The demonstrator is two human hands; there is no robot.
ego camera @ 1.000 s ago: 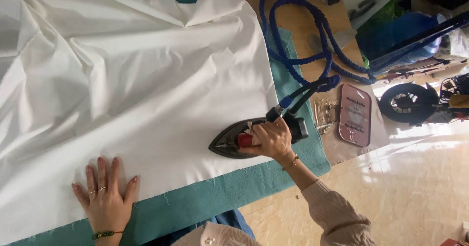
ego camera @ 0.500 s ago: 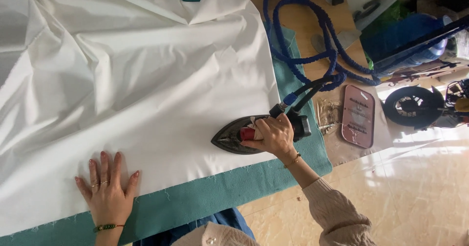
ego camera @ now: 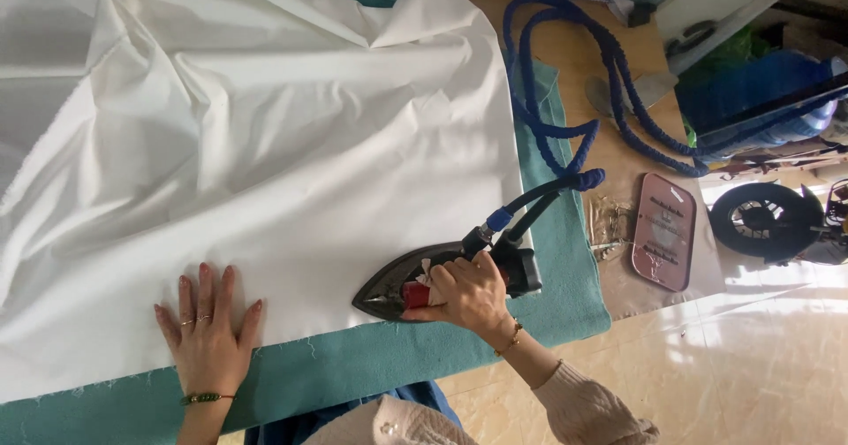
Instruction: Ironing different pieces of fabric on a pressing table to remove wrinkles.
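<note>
My right hand (ego camera: pixel 468 296) gripped the black iron (ego camera: pixel 442 279) on the white cloth (ego camera: pixel 265 144); my left hand (ego camera: pixel 208 334) lay flat, fingers spread.

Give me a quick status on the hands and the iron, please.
Right hand gripping iron on white fabric. Left hand flat on fabric edge. Blue hose trails behind, clear.

We list, beyond the ironing pad: a pink oblong plate (ego camera: pixel 664 230) on the wooden tabletop (ego camera: pixel 574 65); small metal clips (ego camera: pixel 608 224) just beside it; a black fan (ego camera: pixel 767 220) on the glossy tiled floor (ego camera: pixel 751 357); a blue bag (ego camera: pixel 760 100) further back.
</note>
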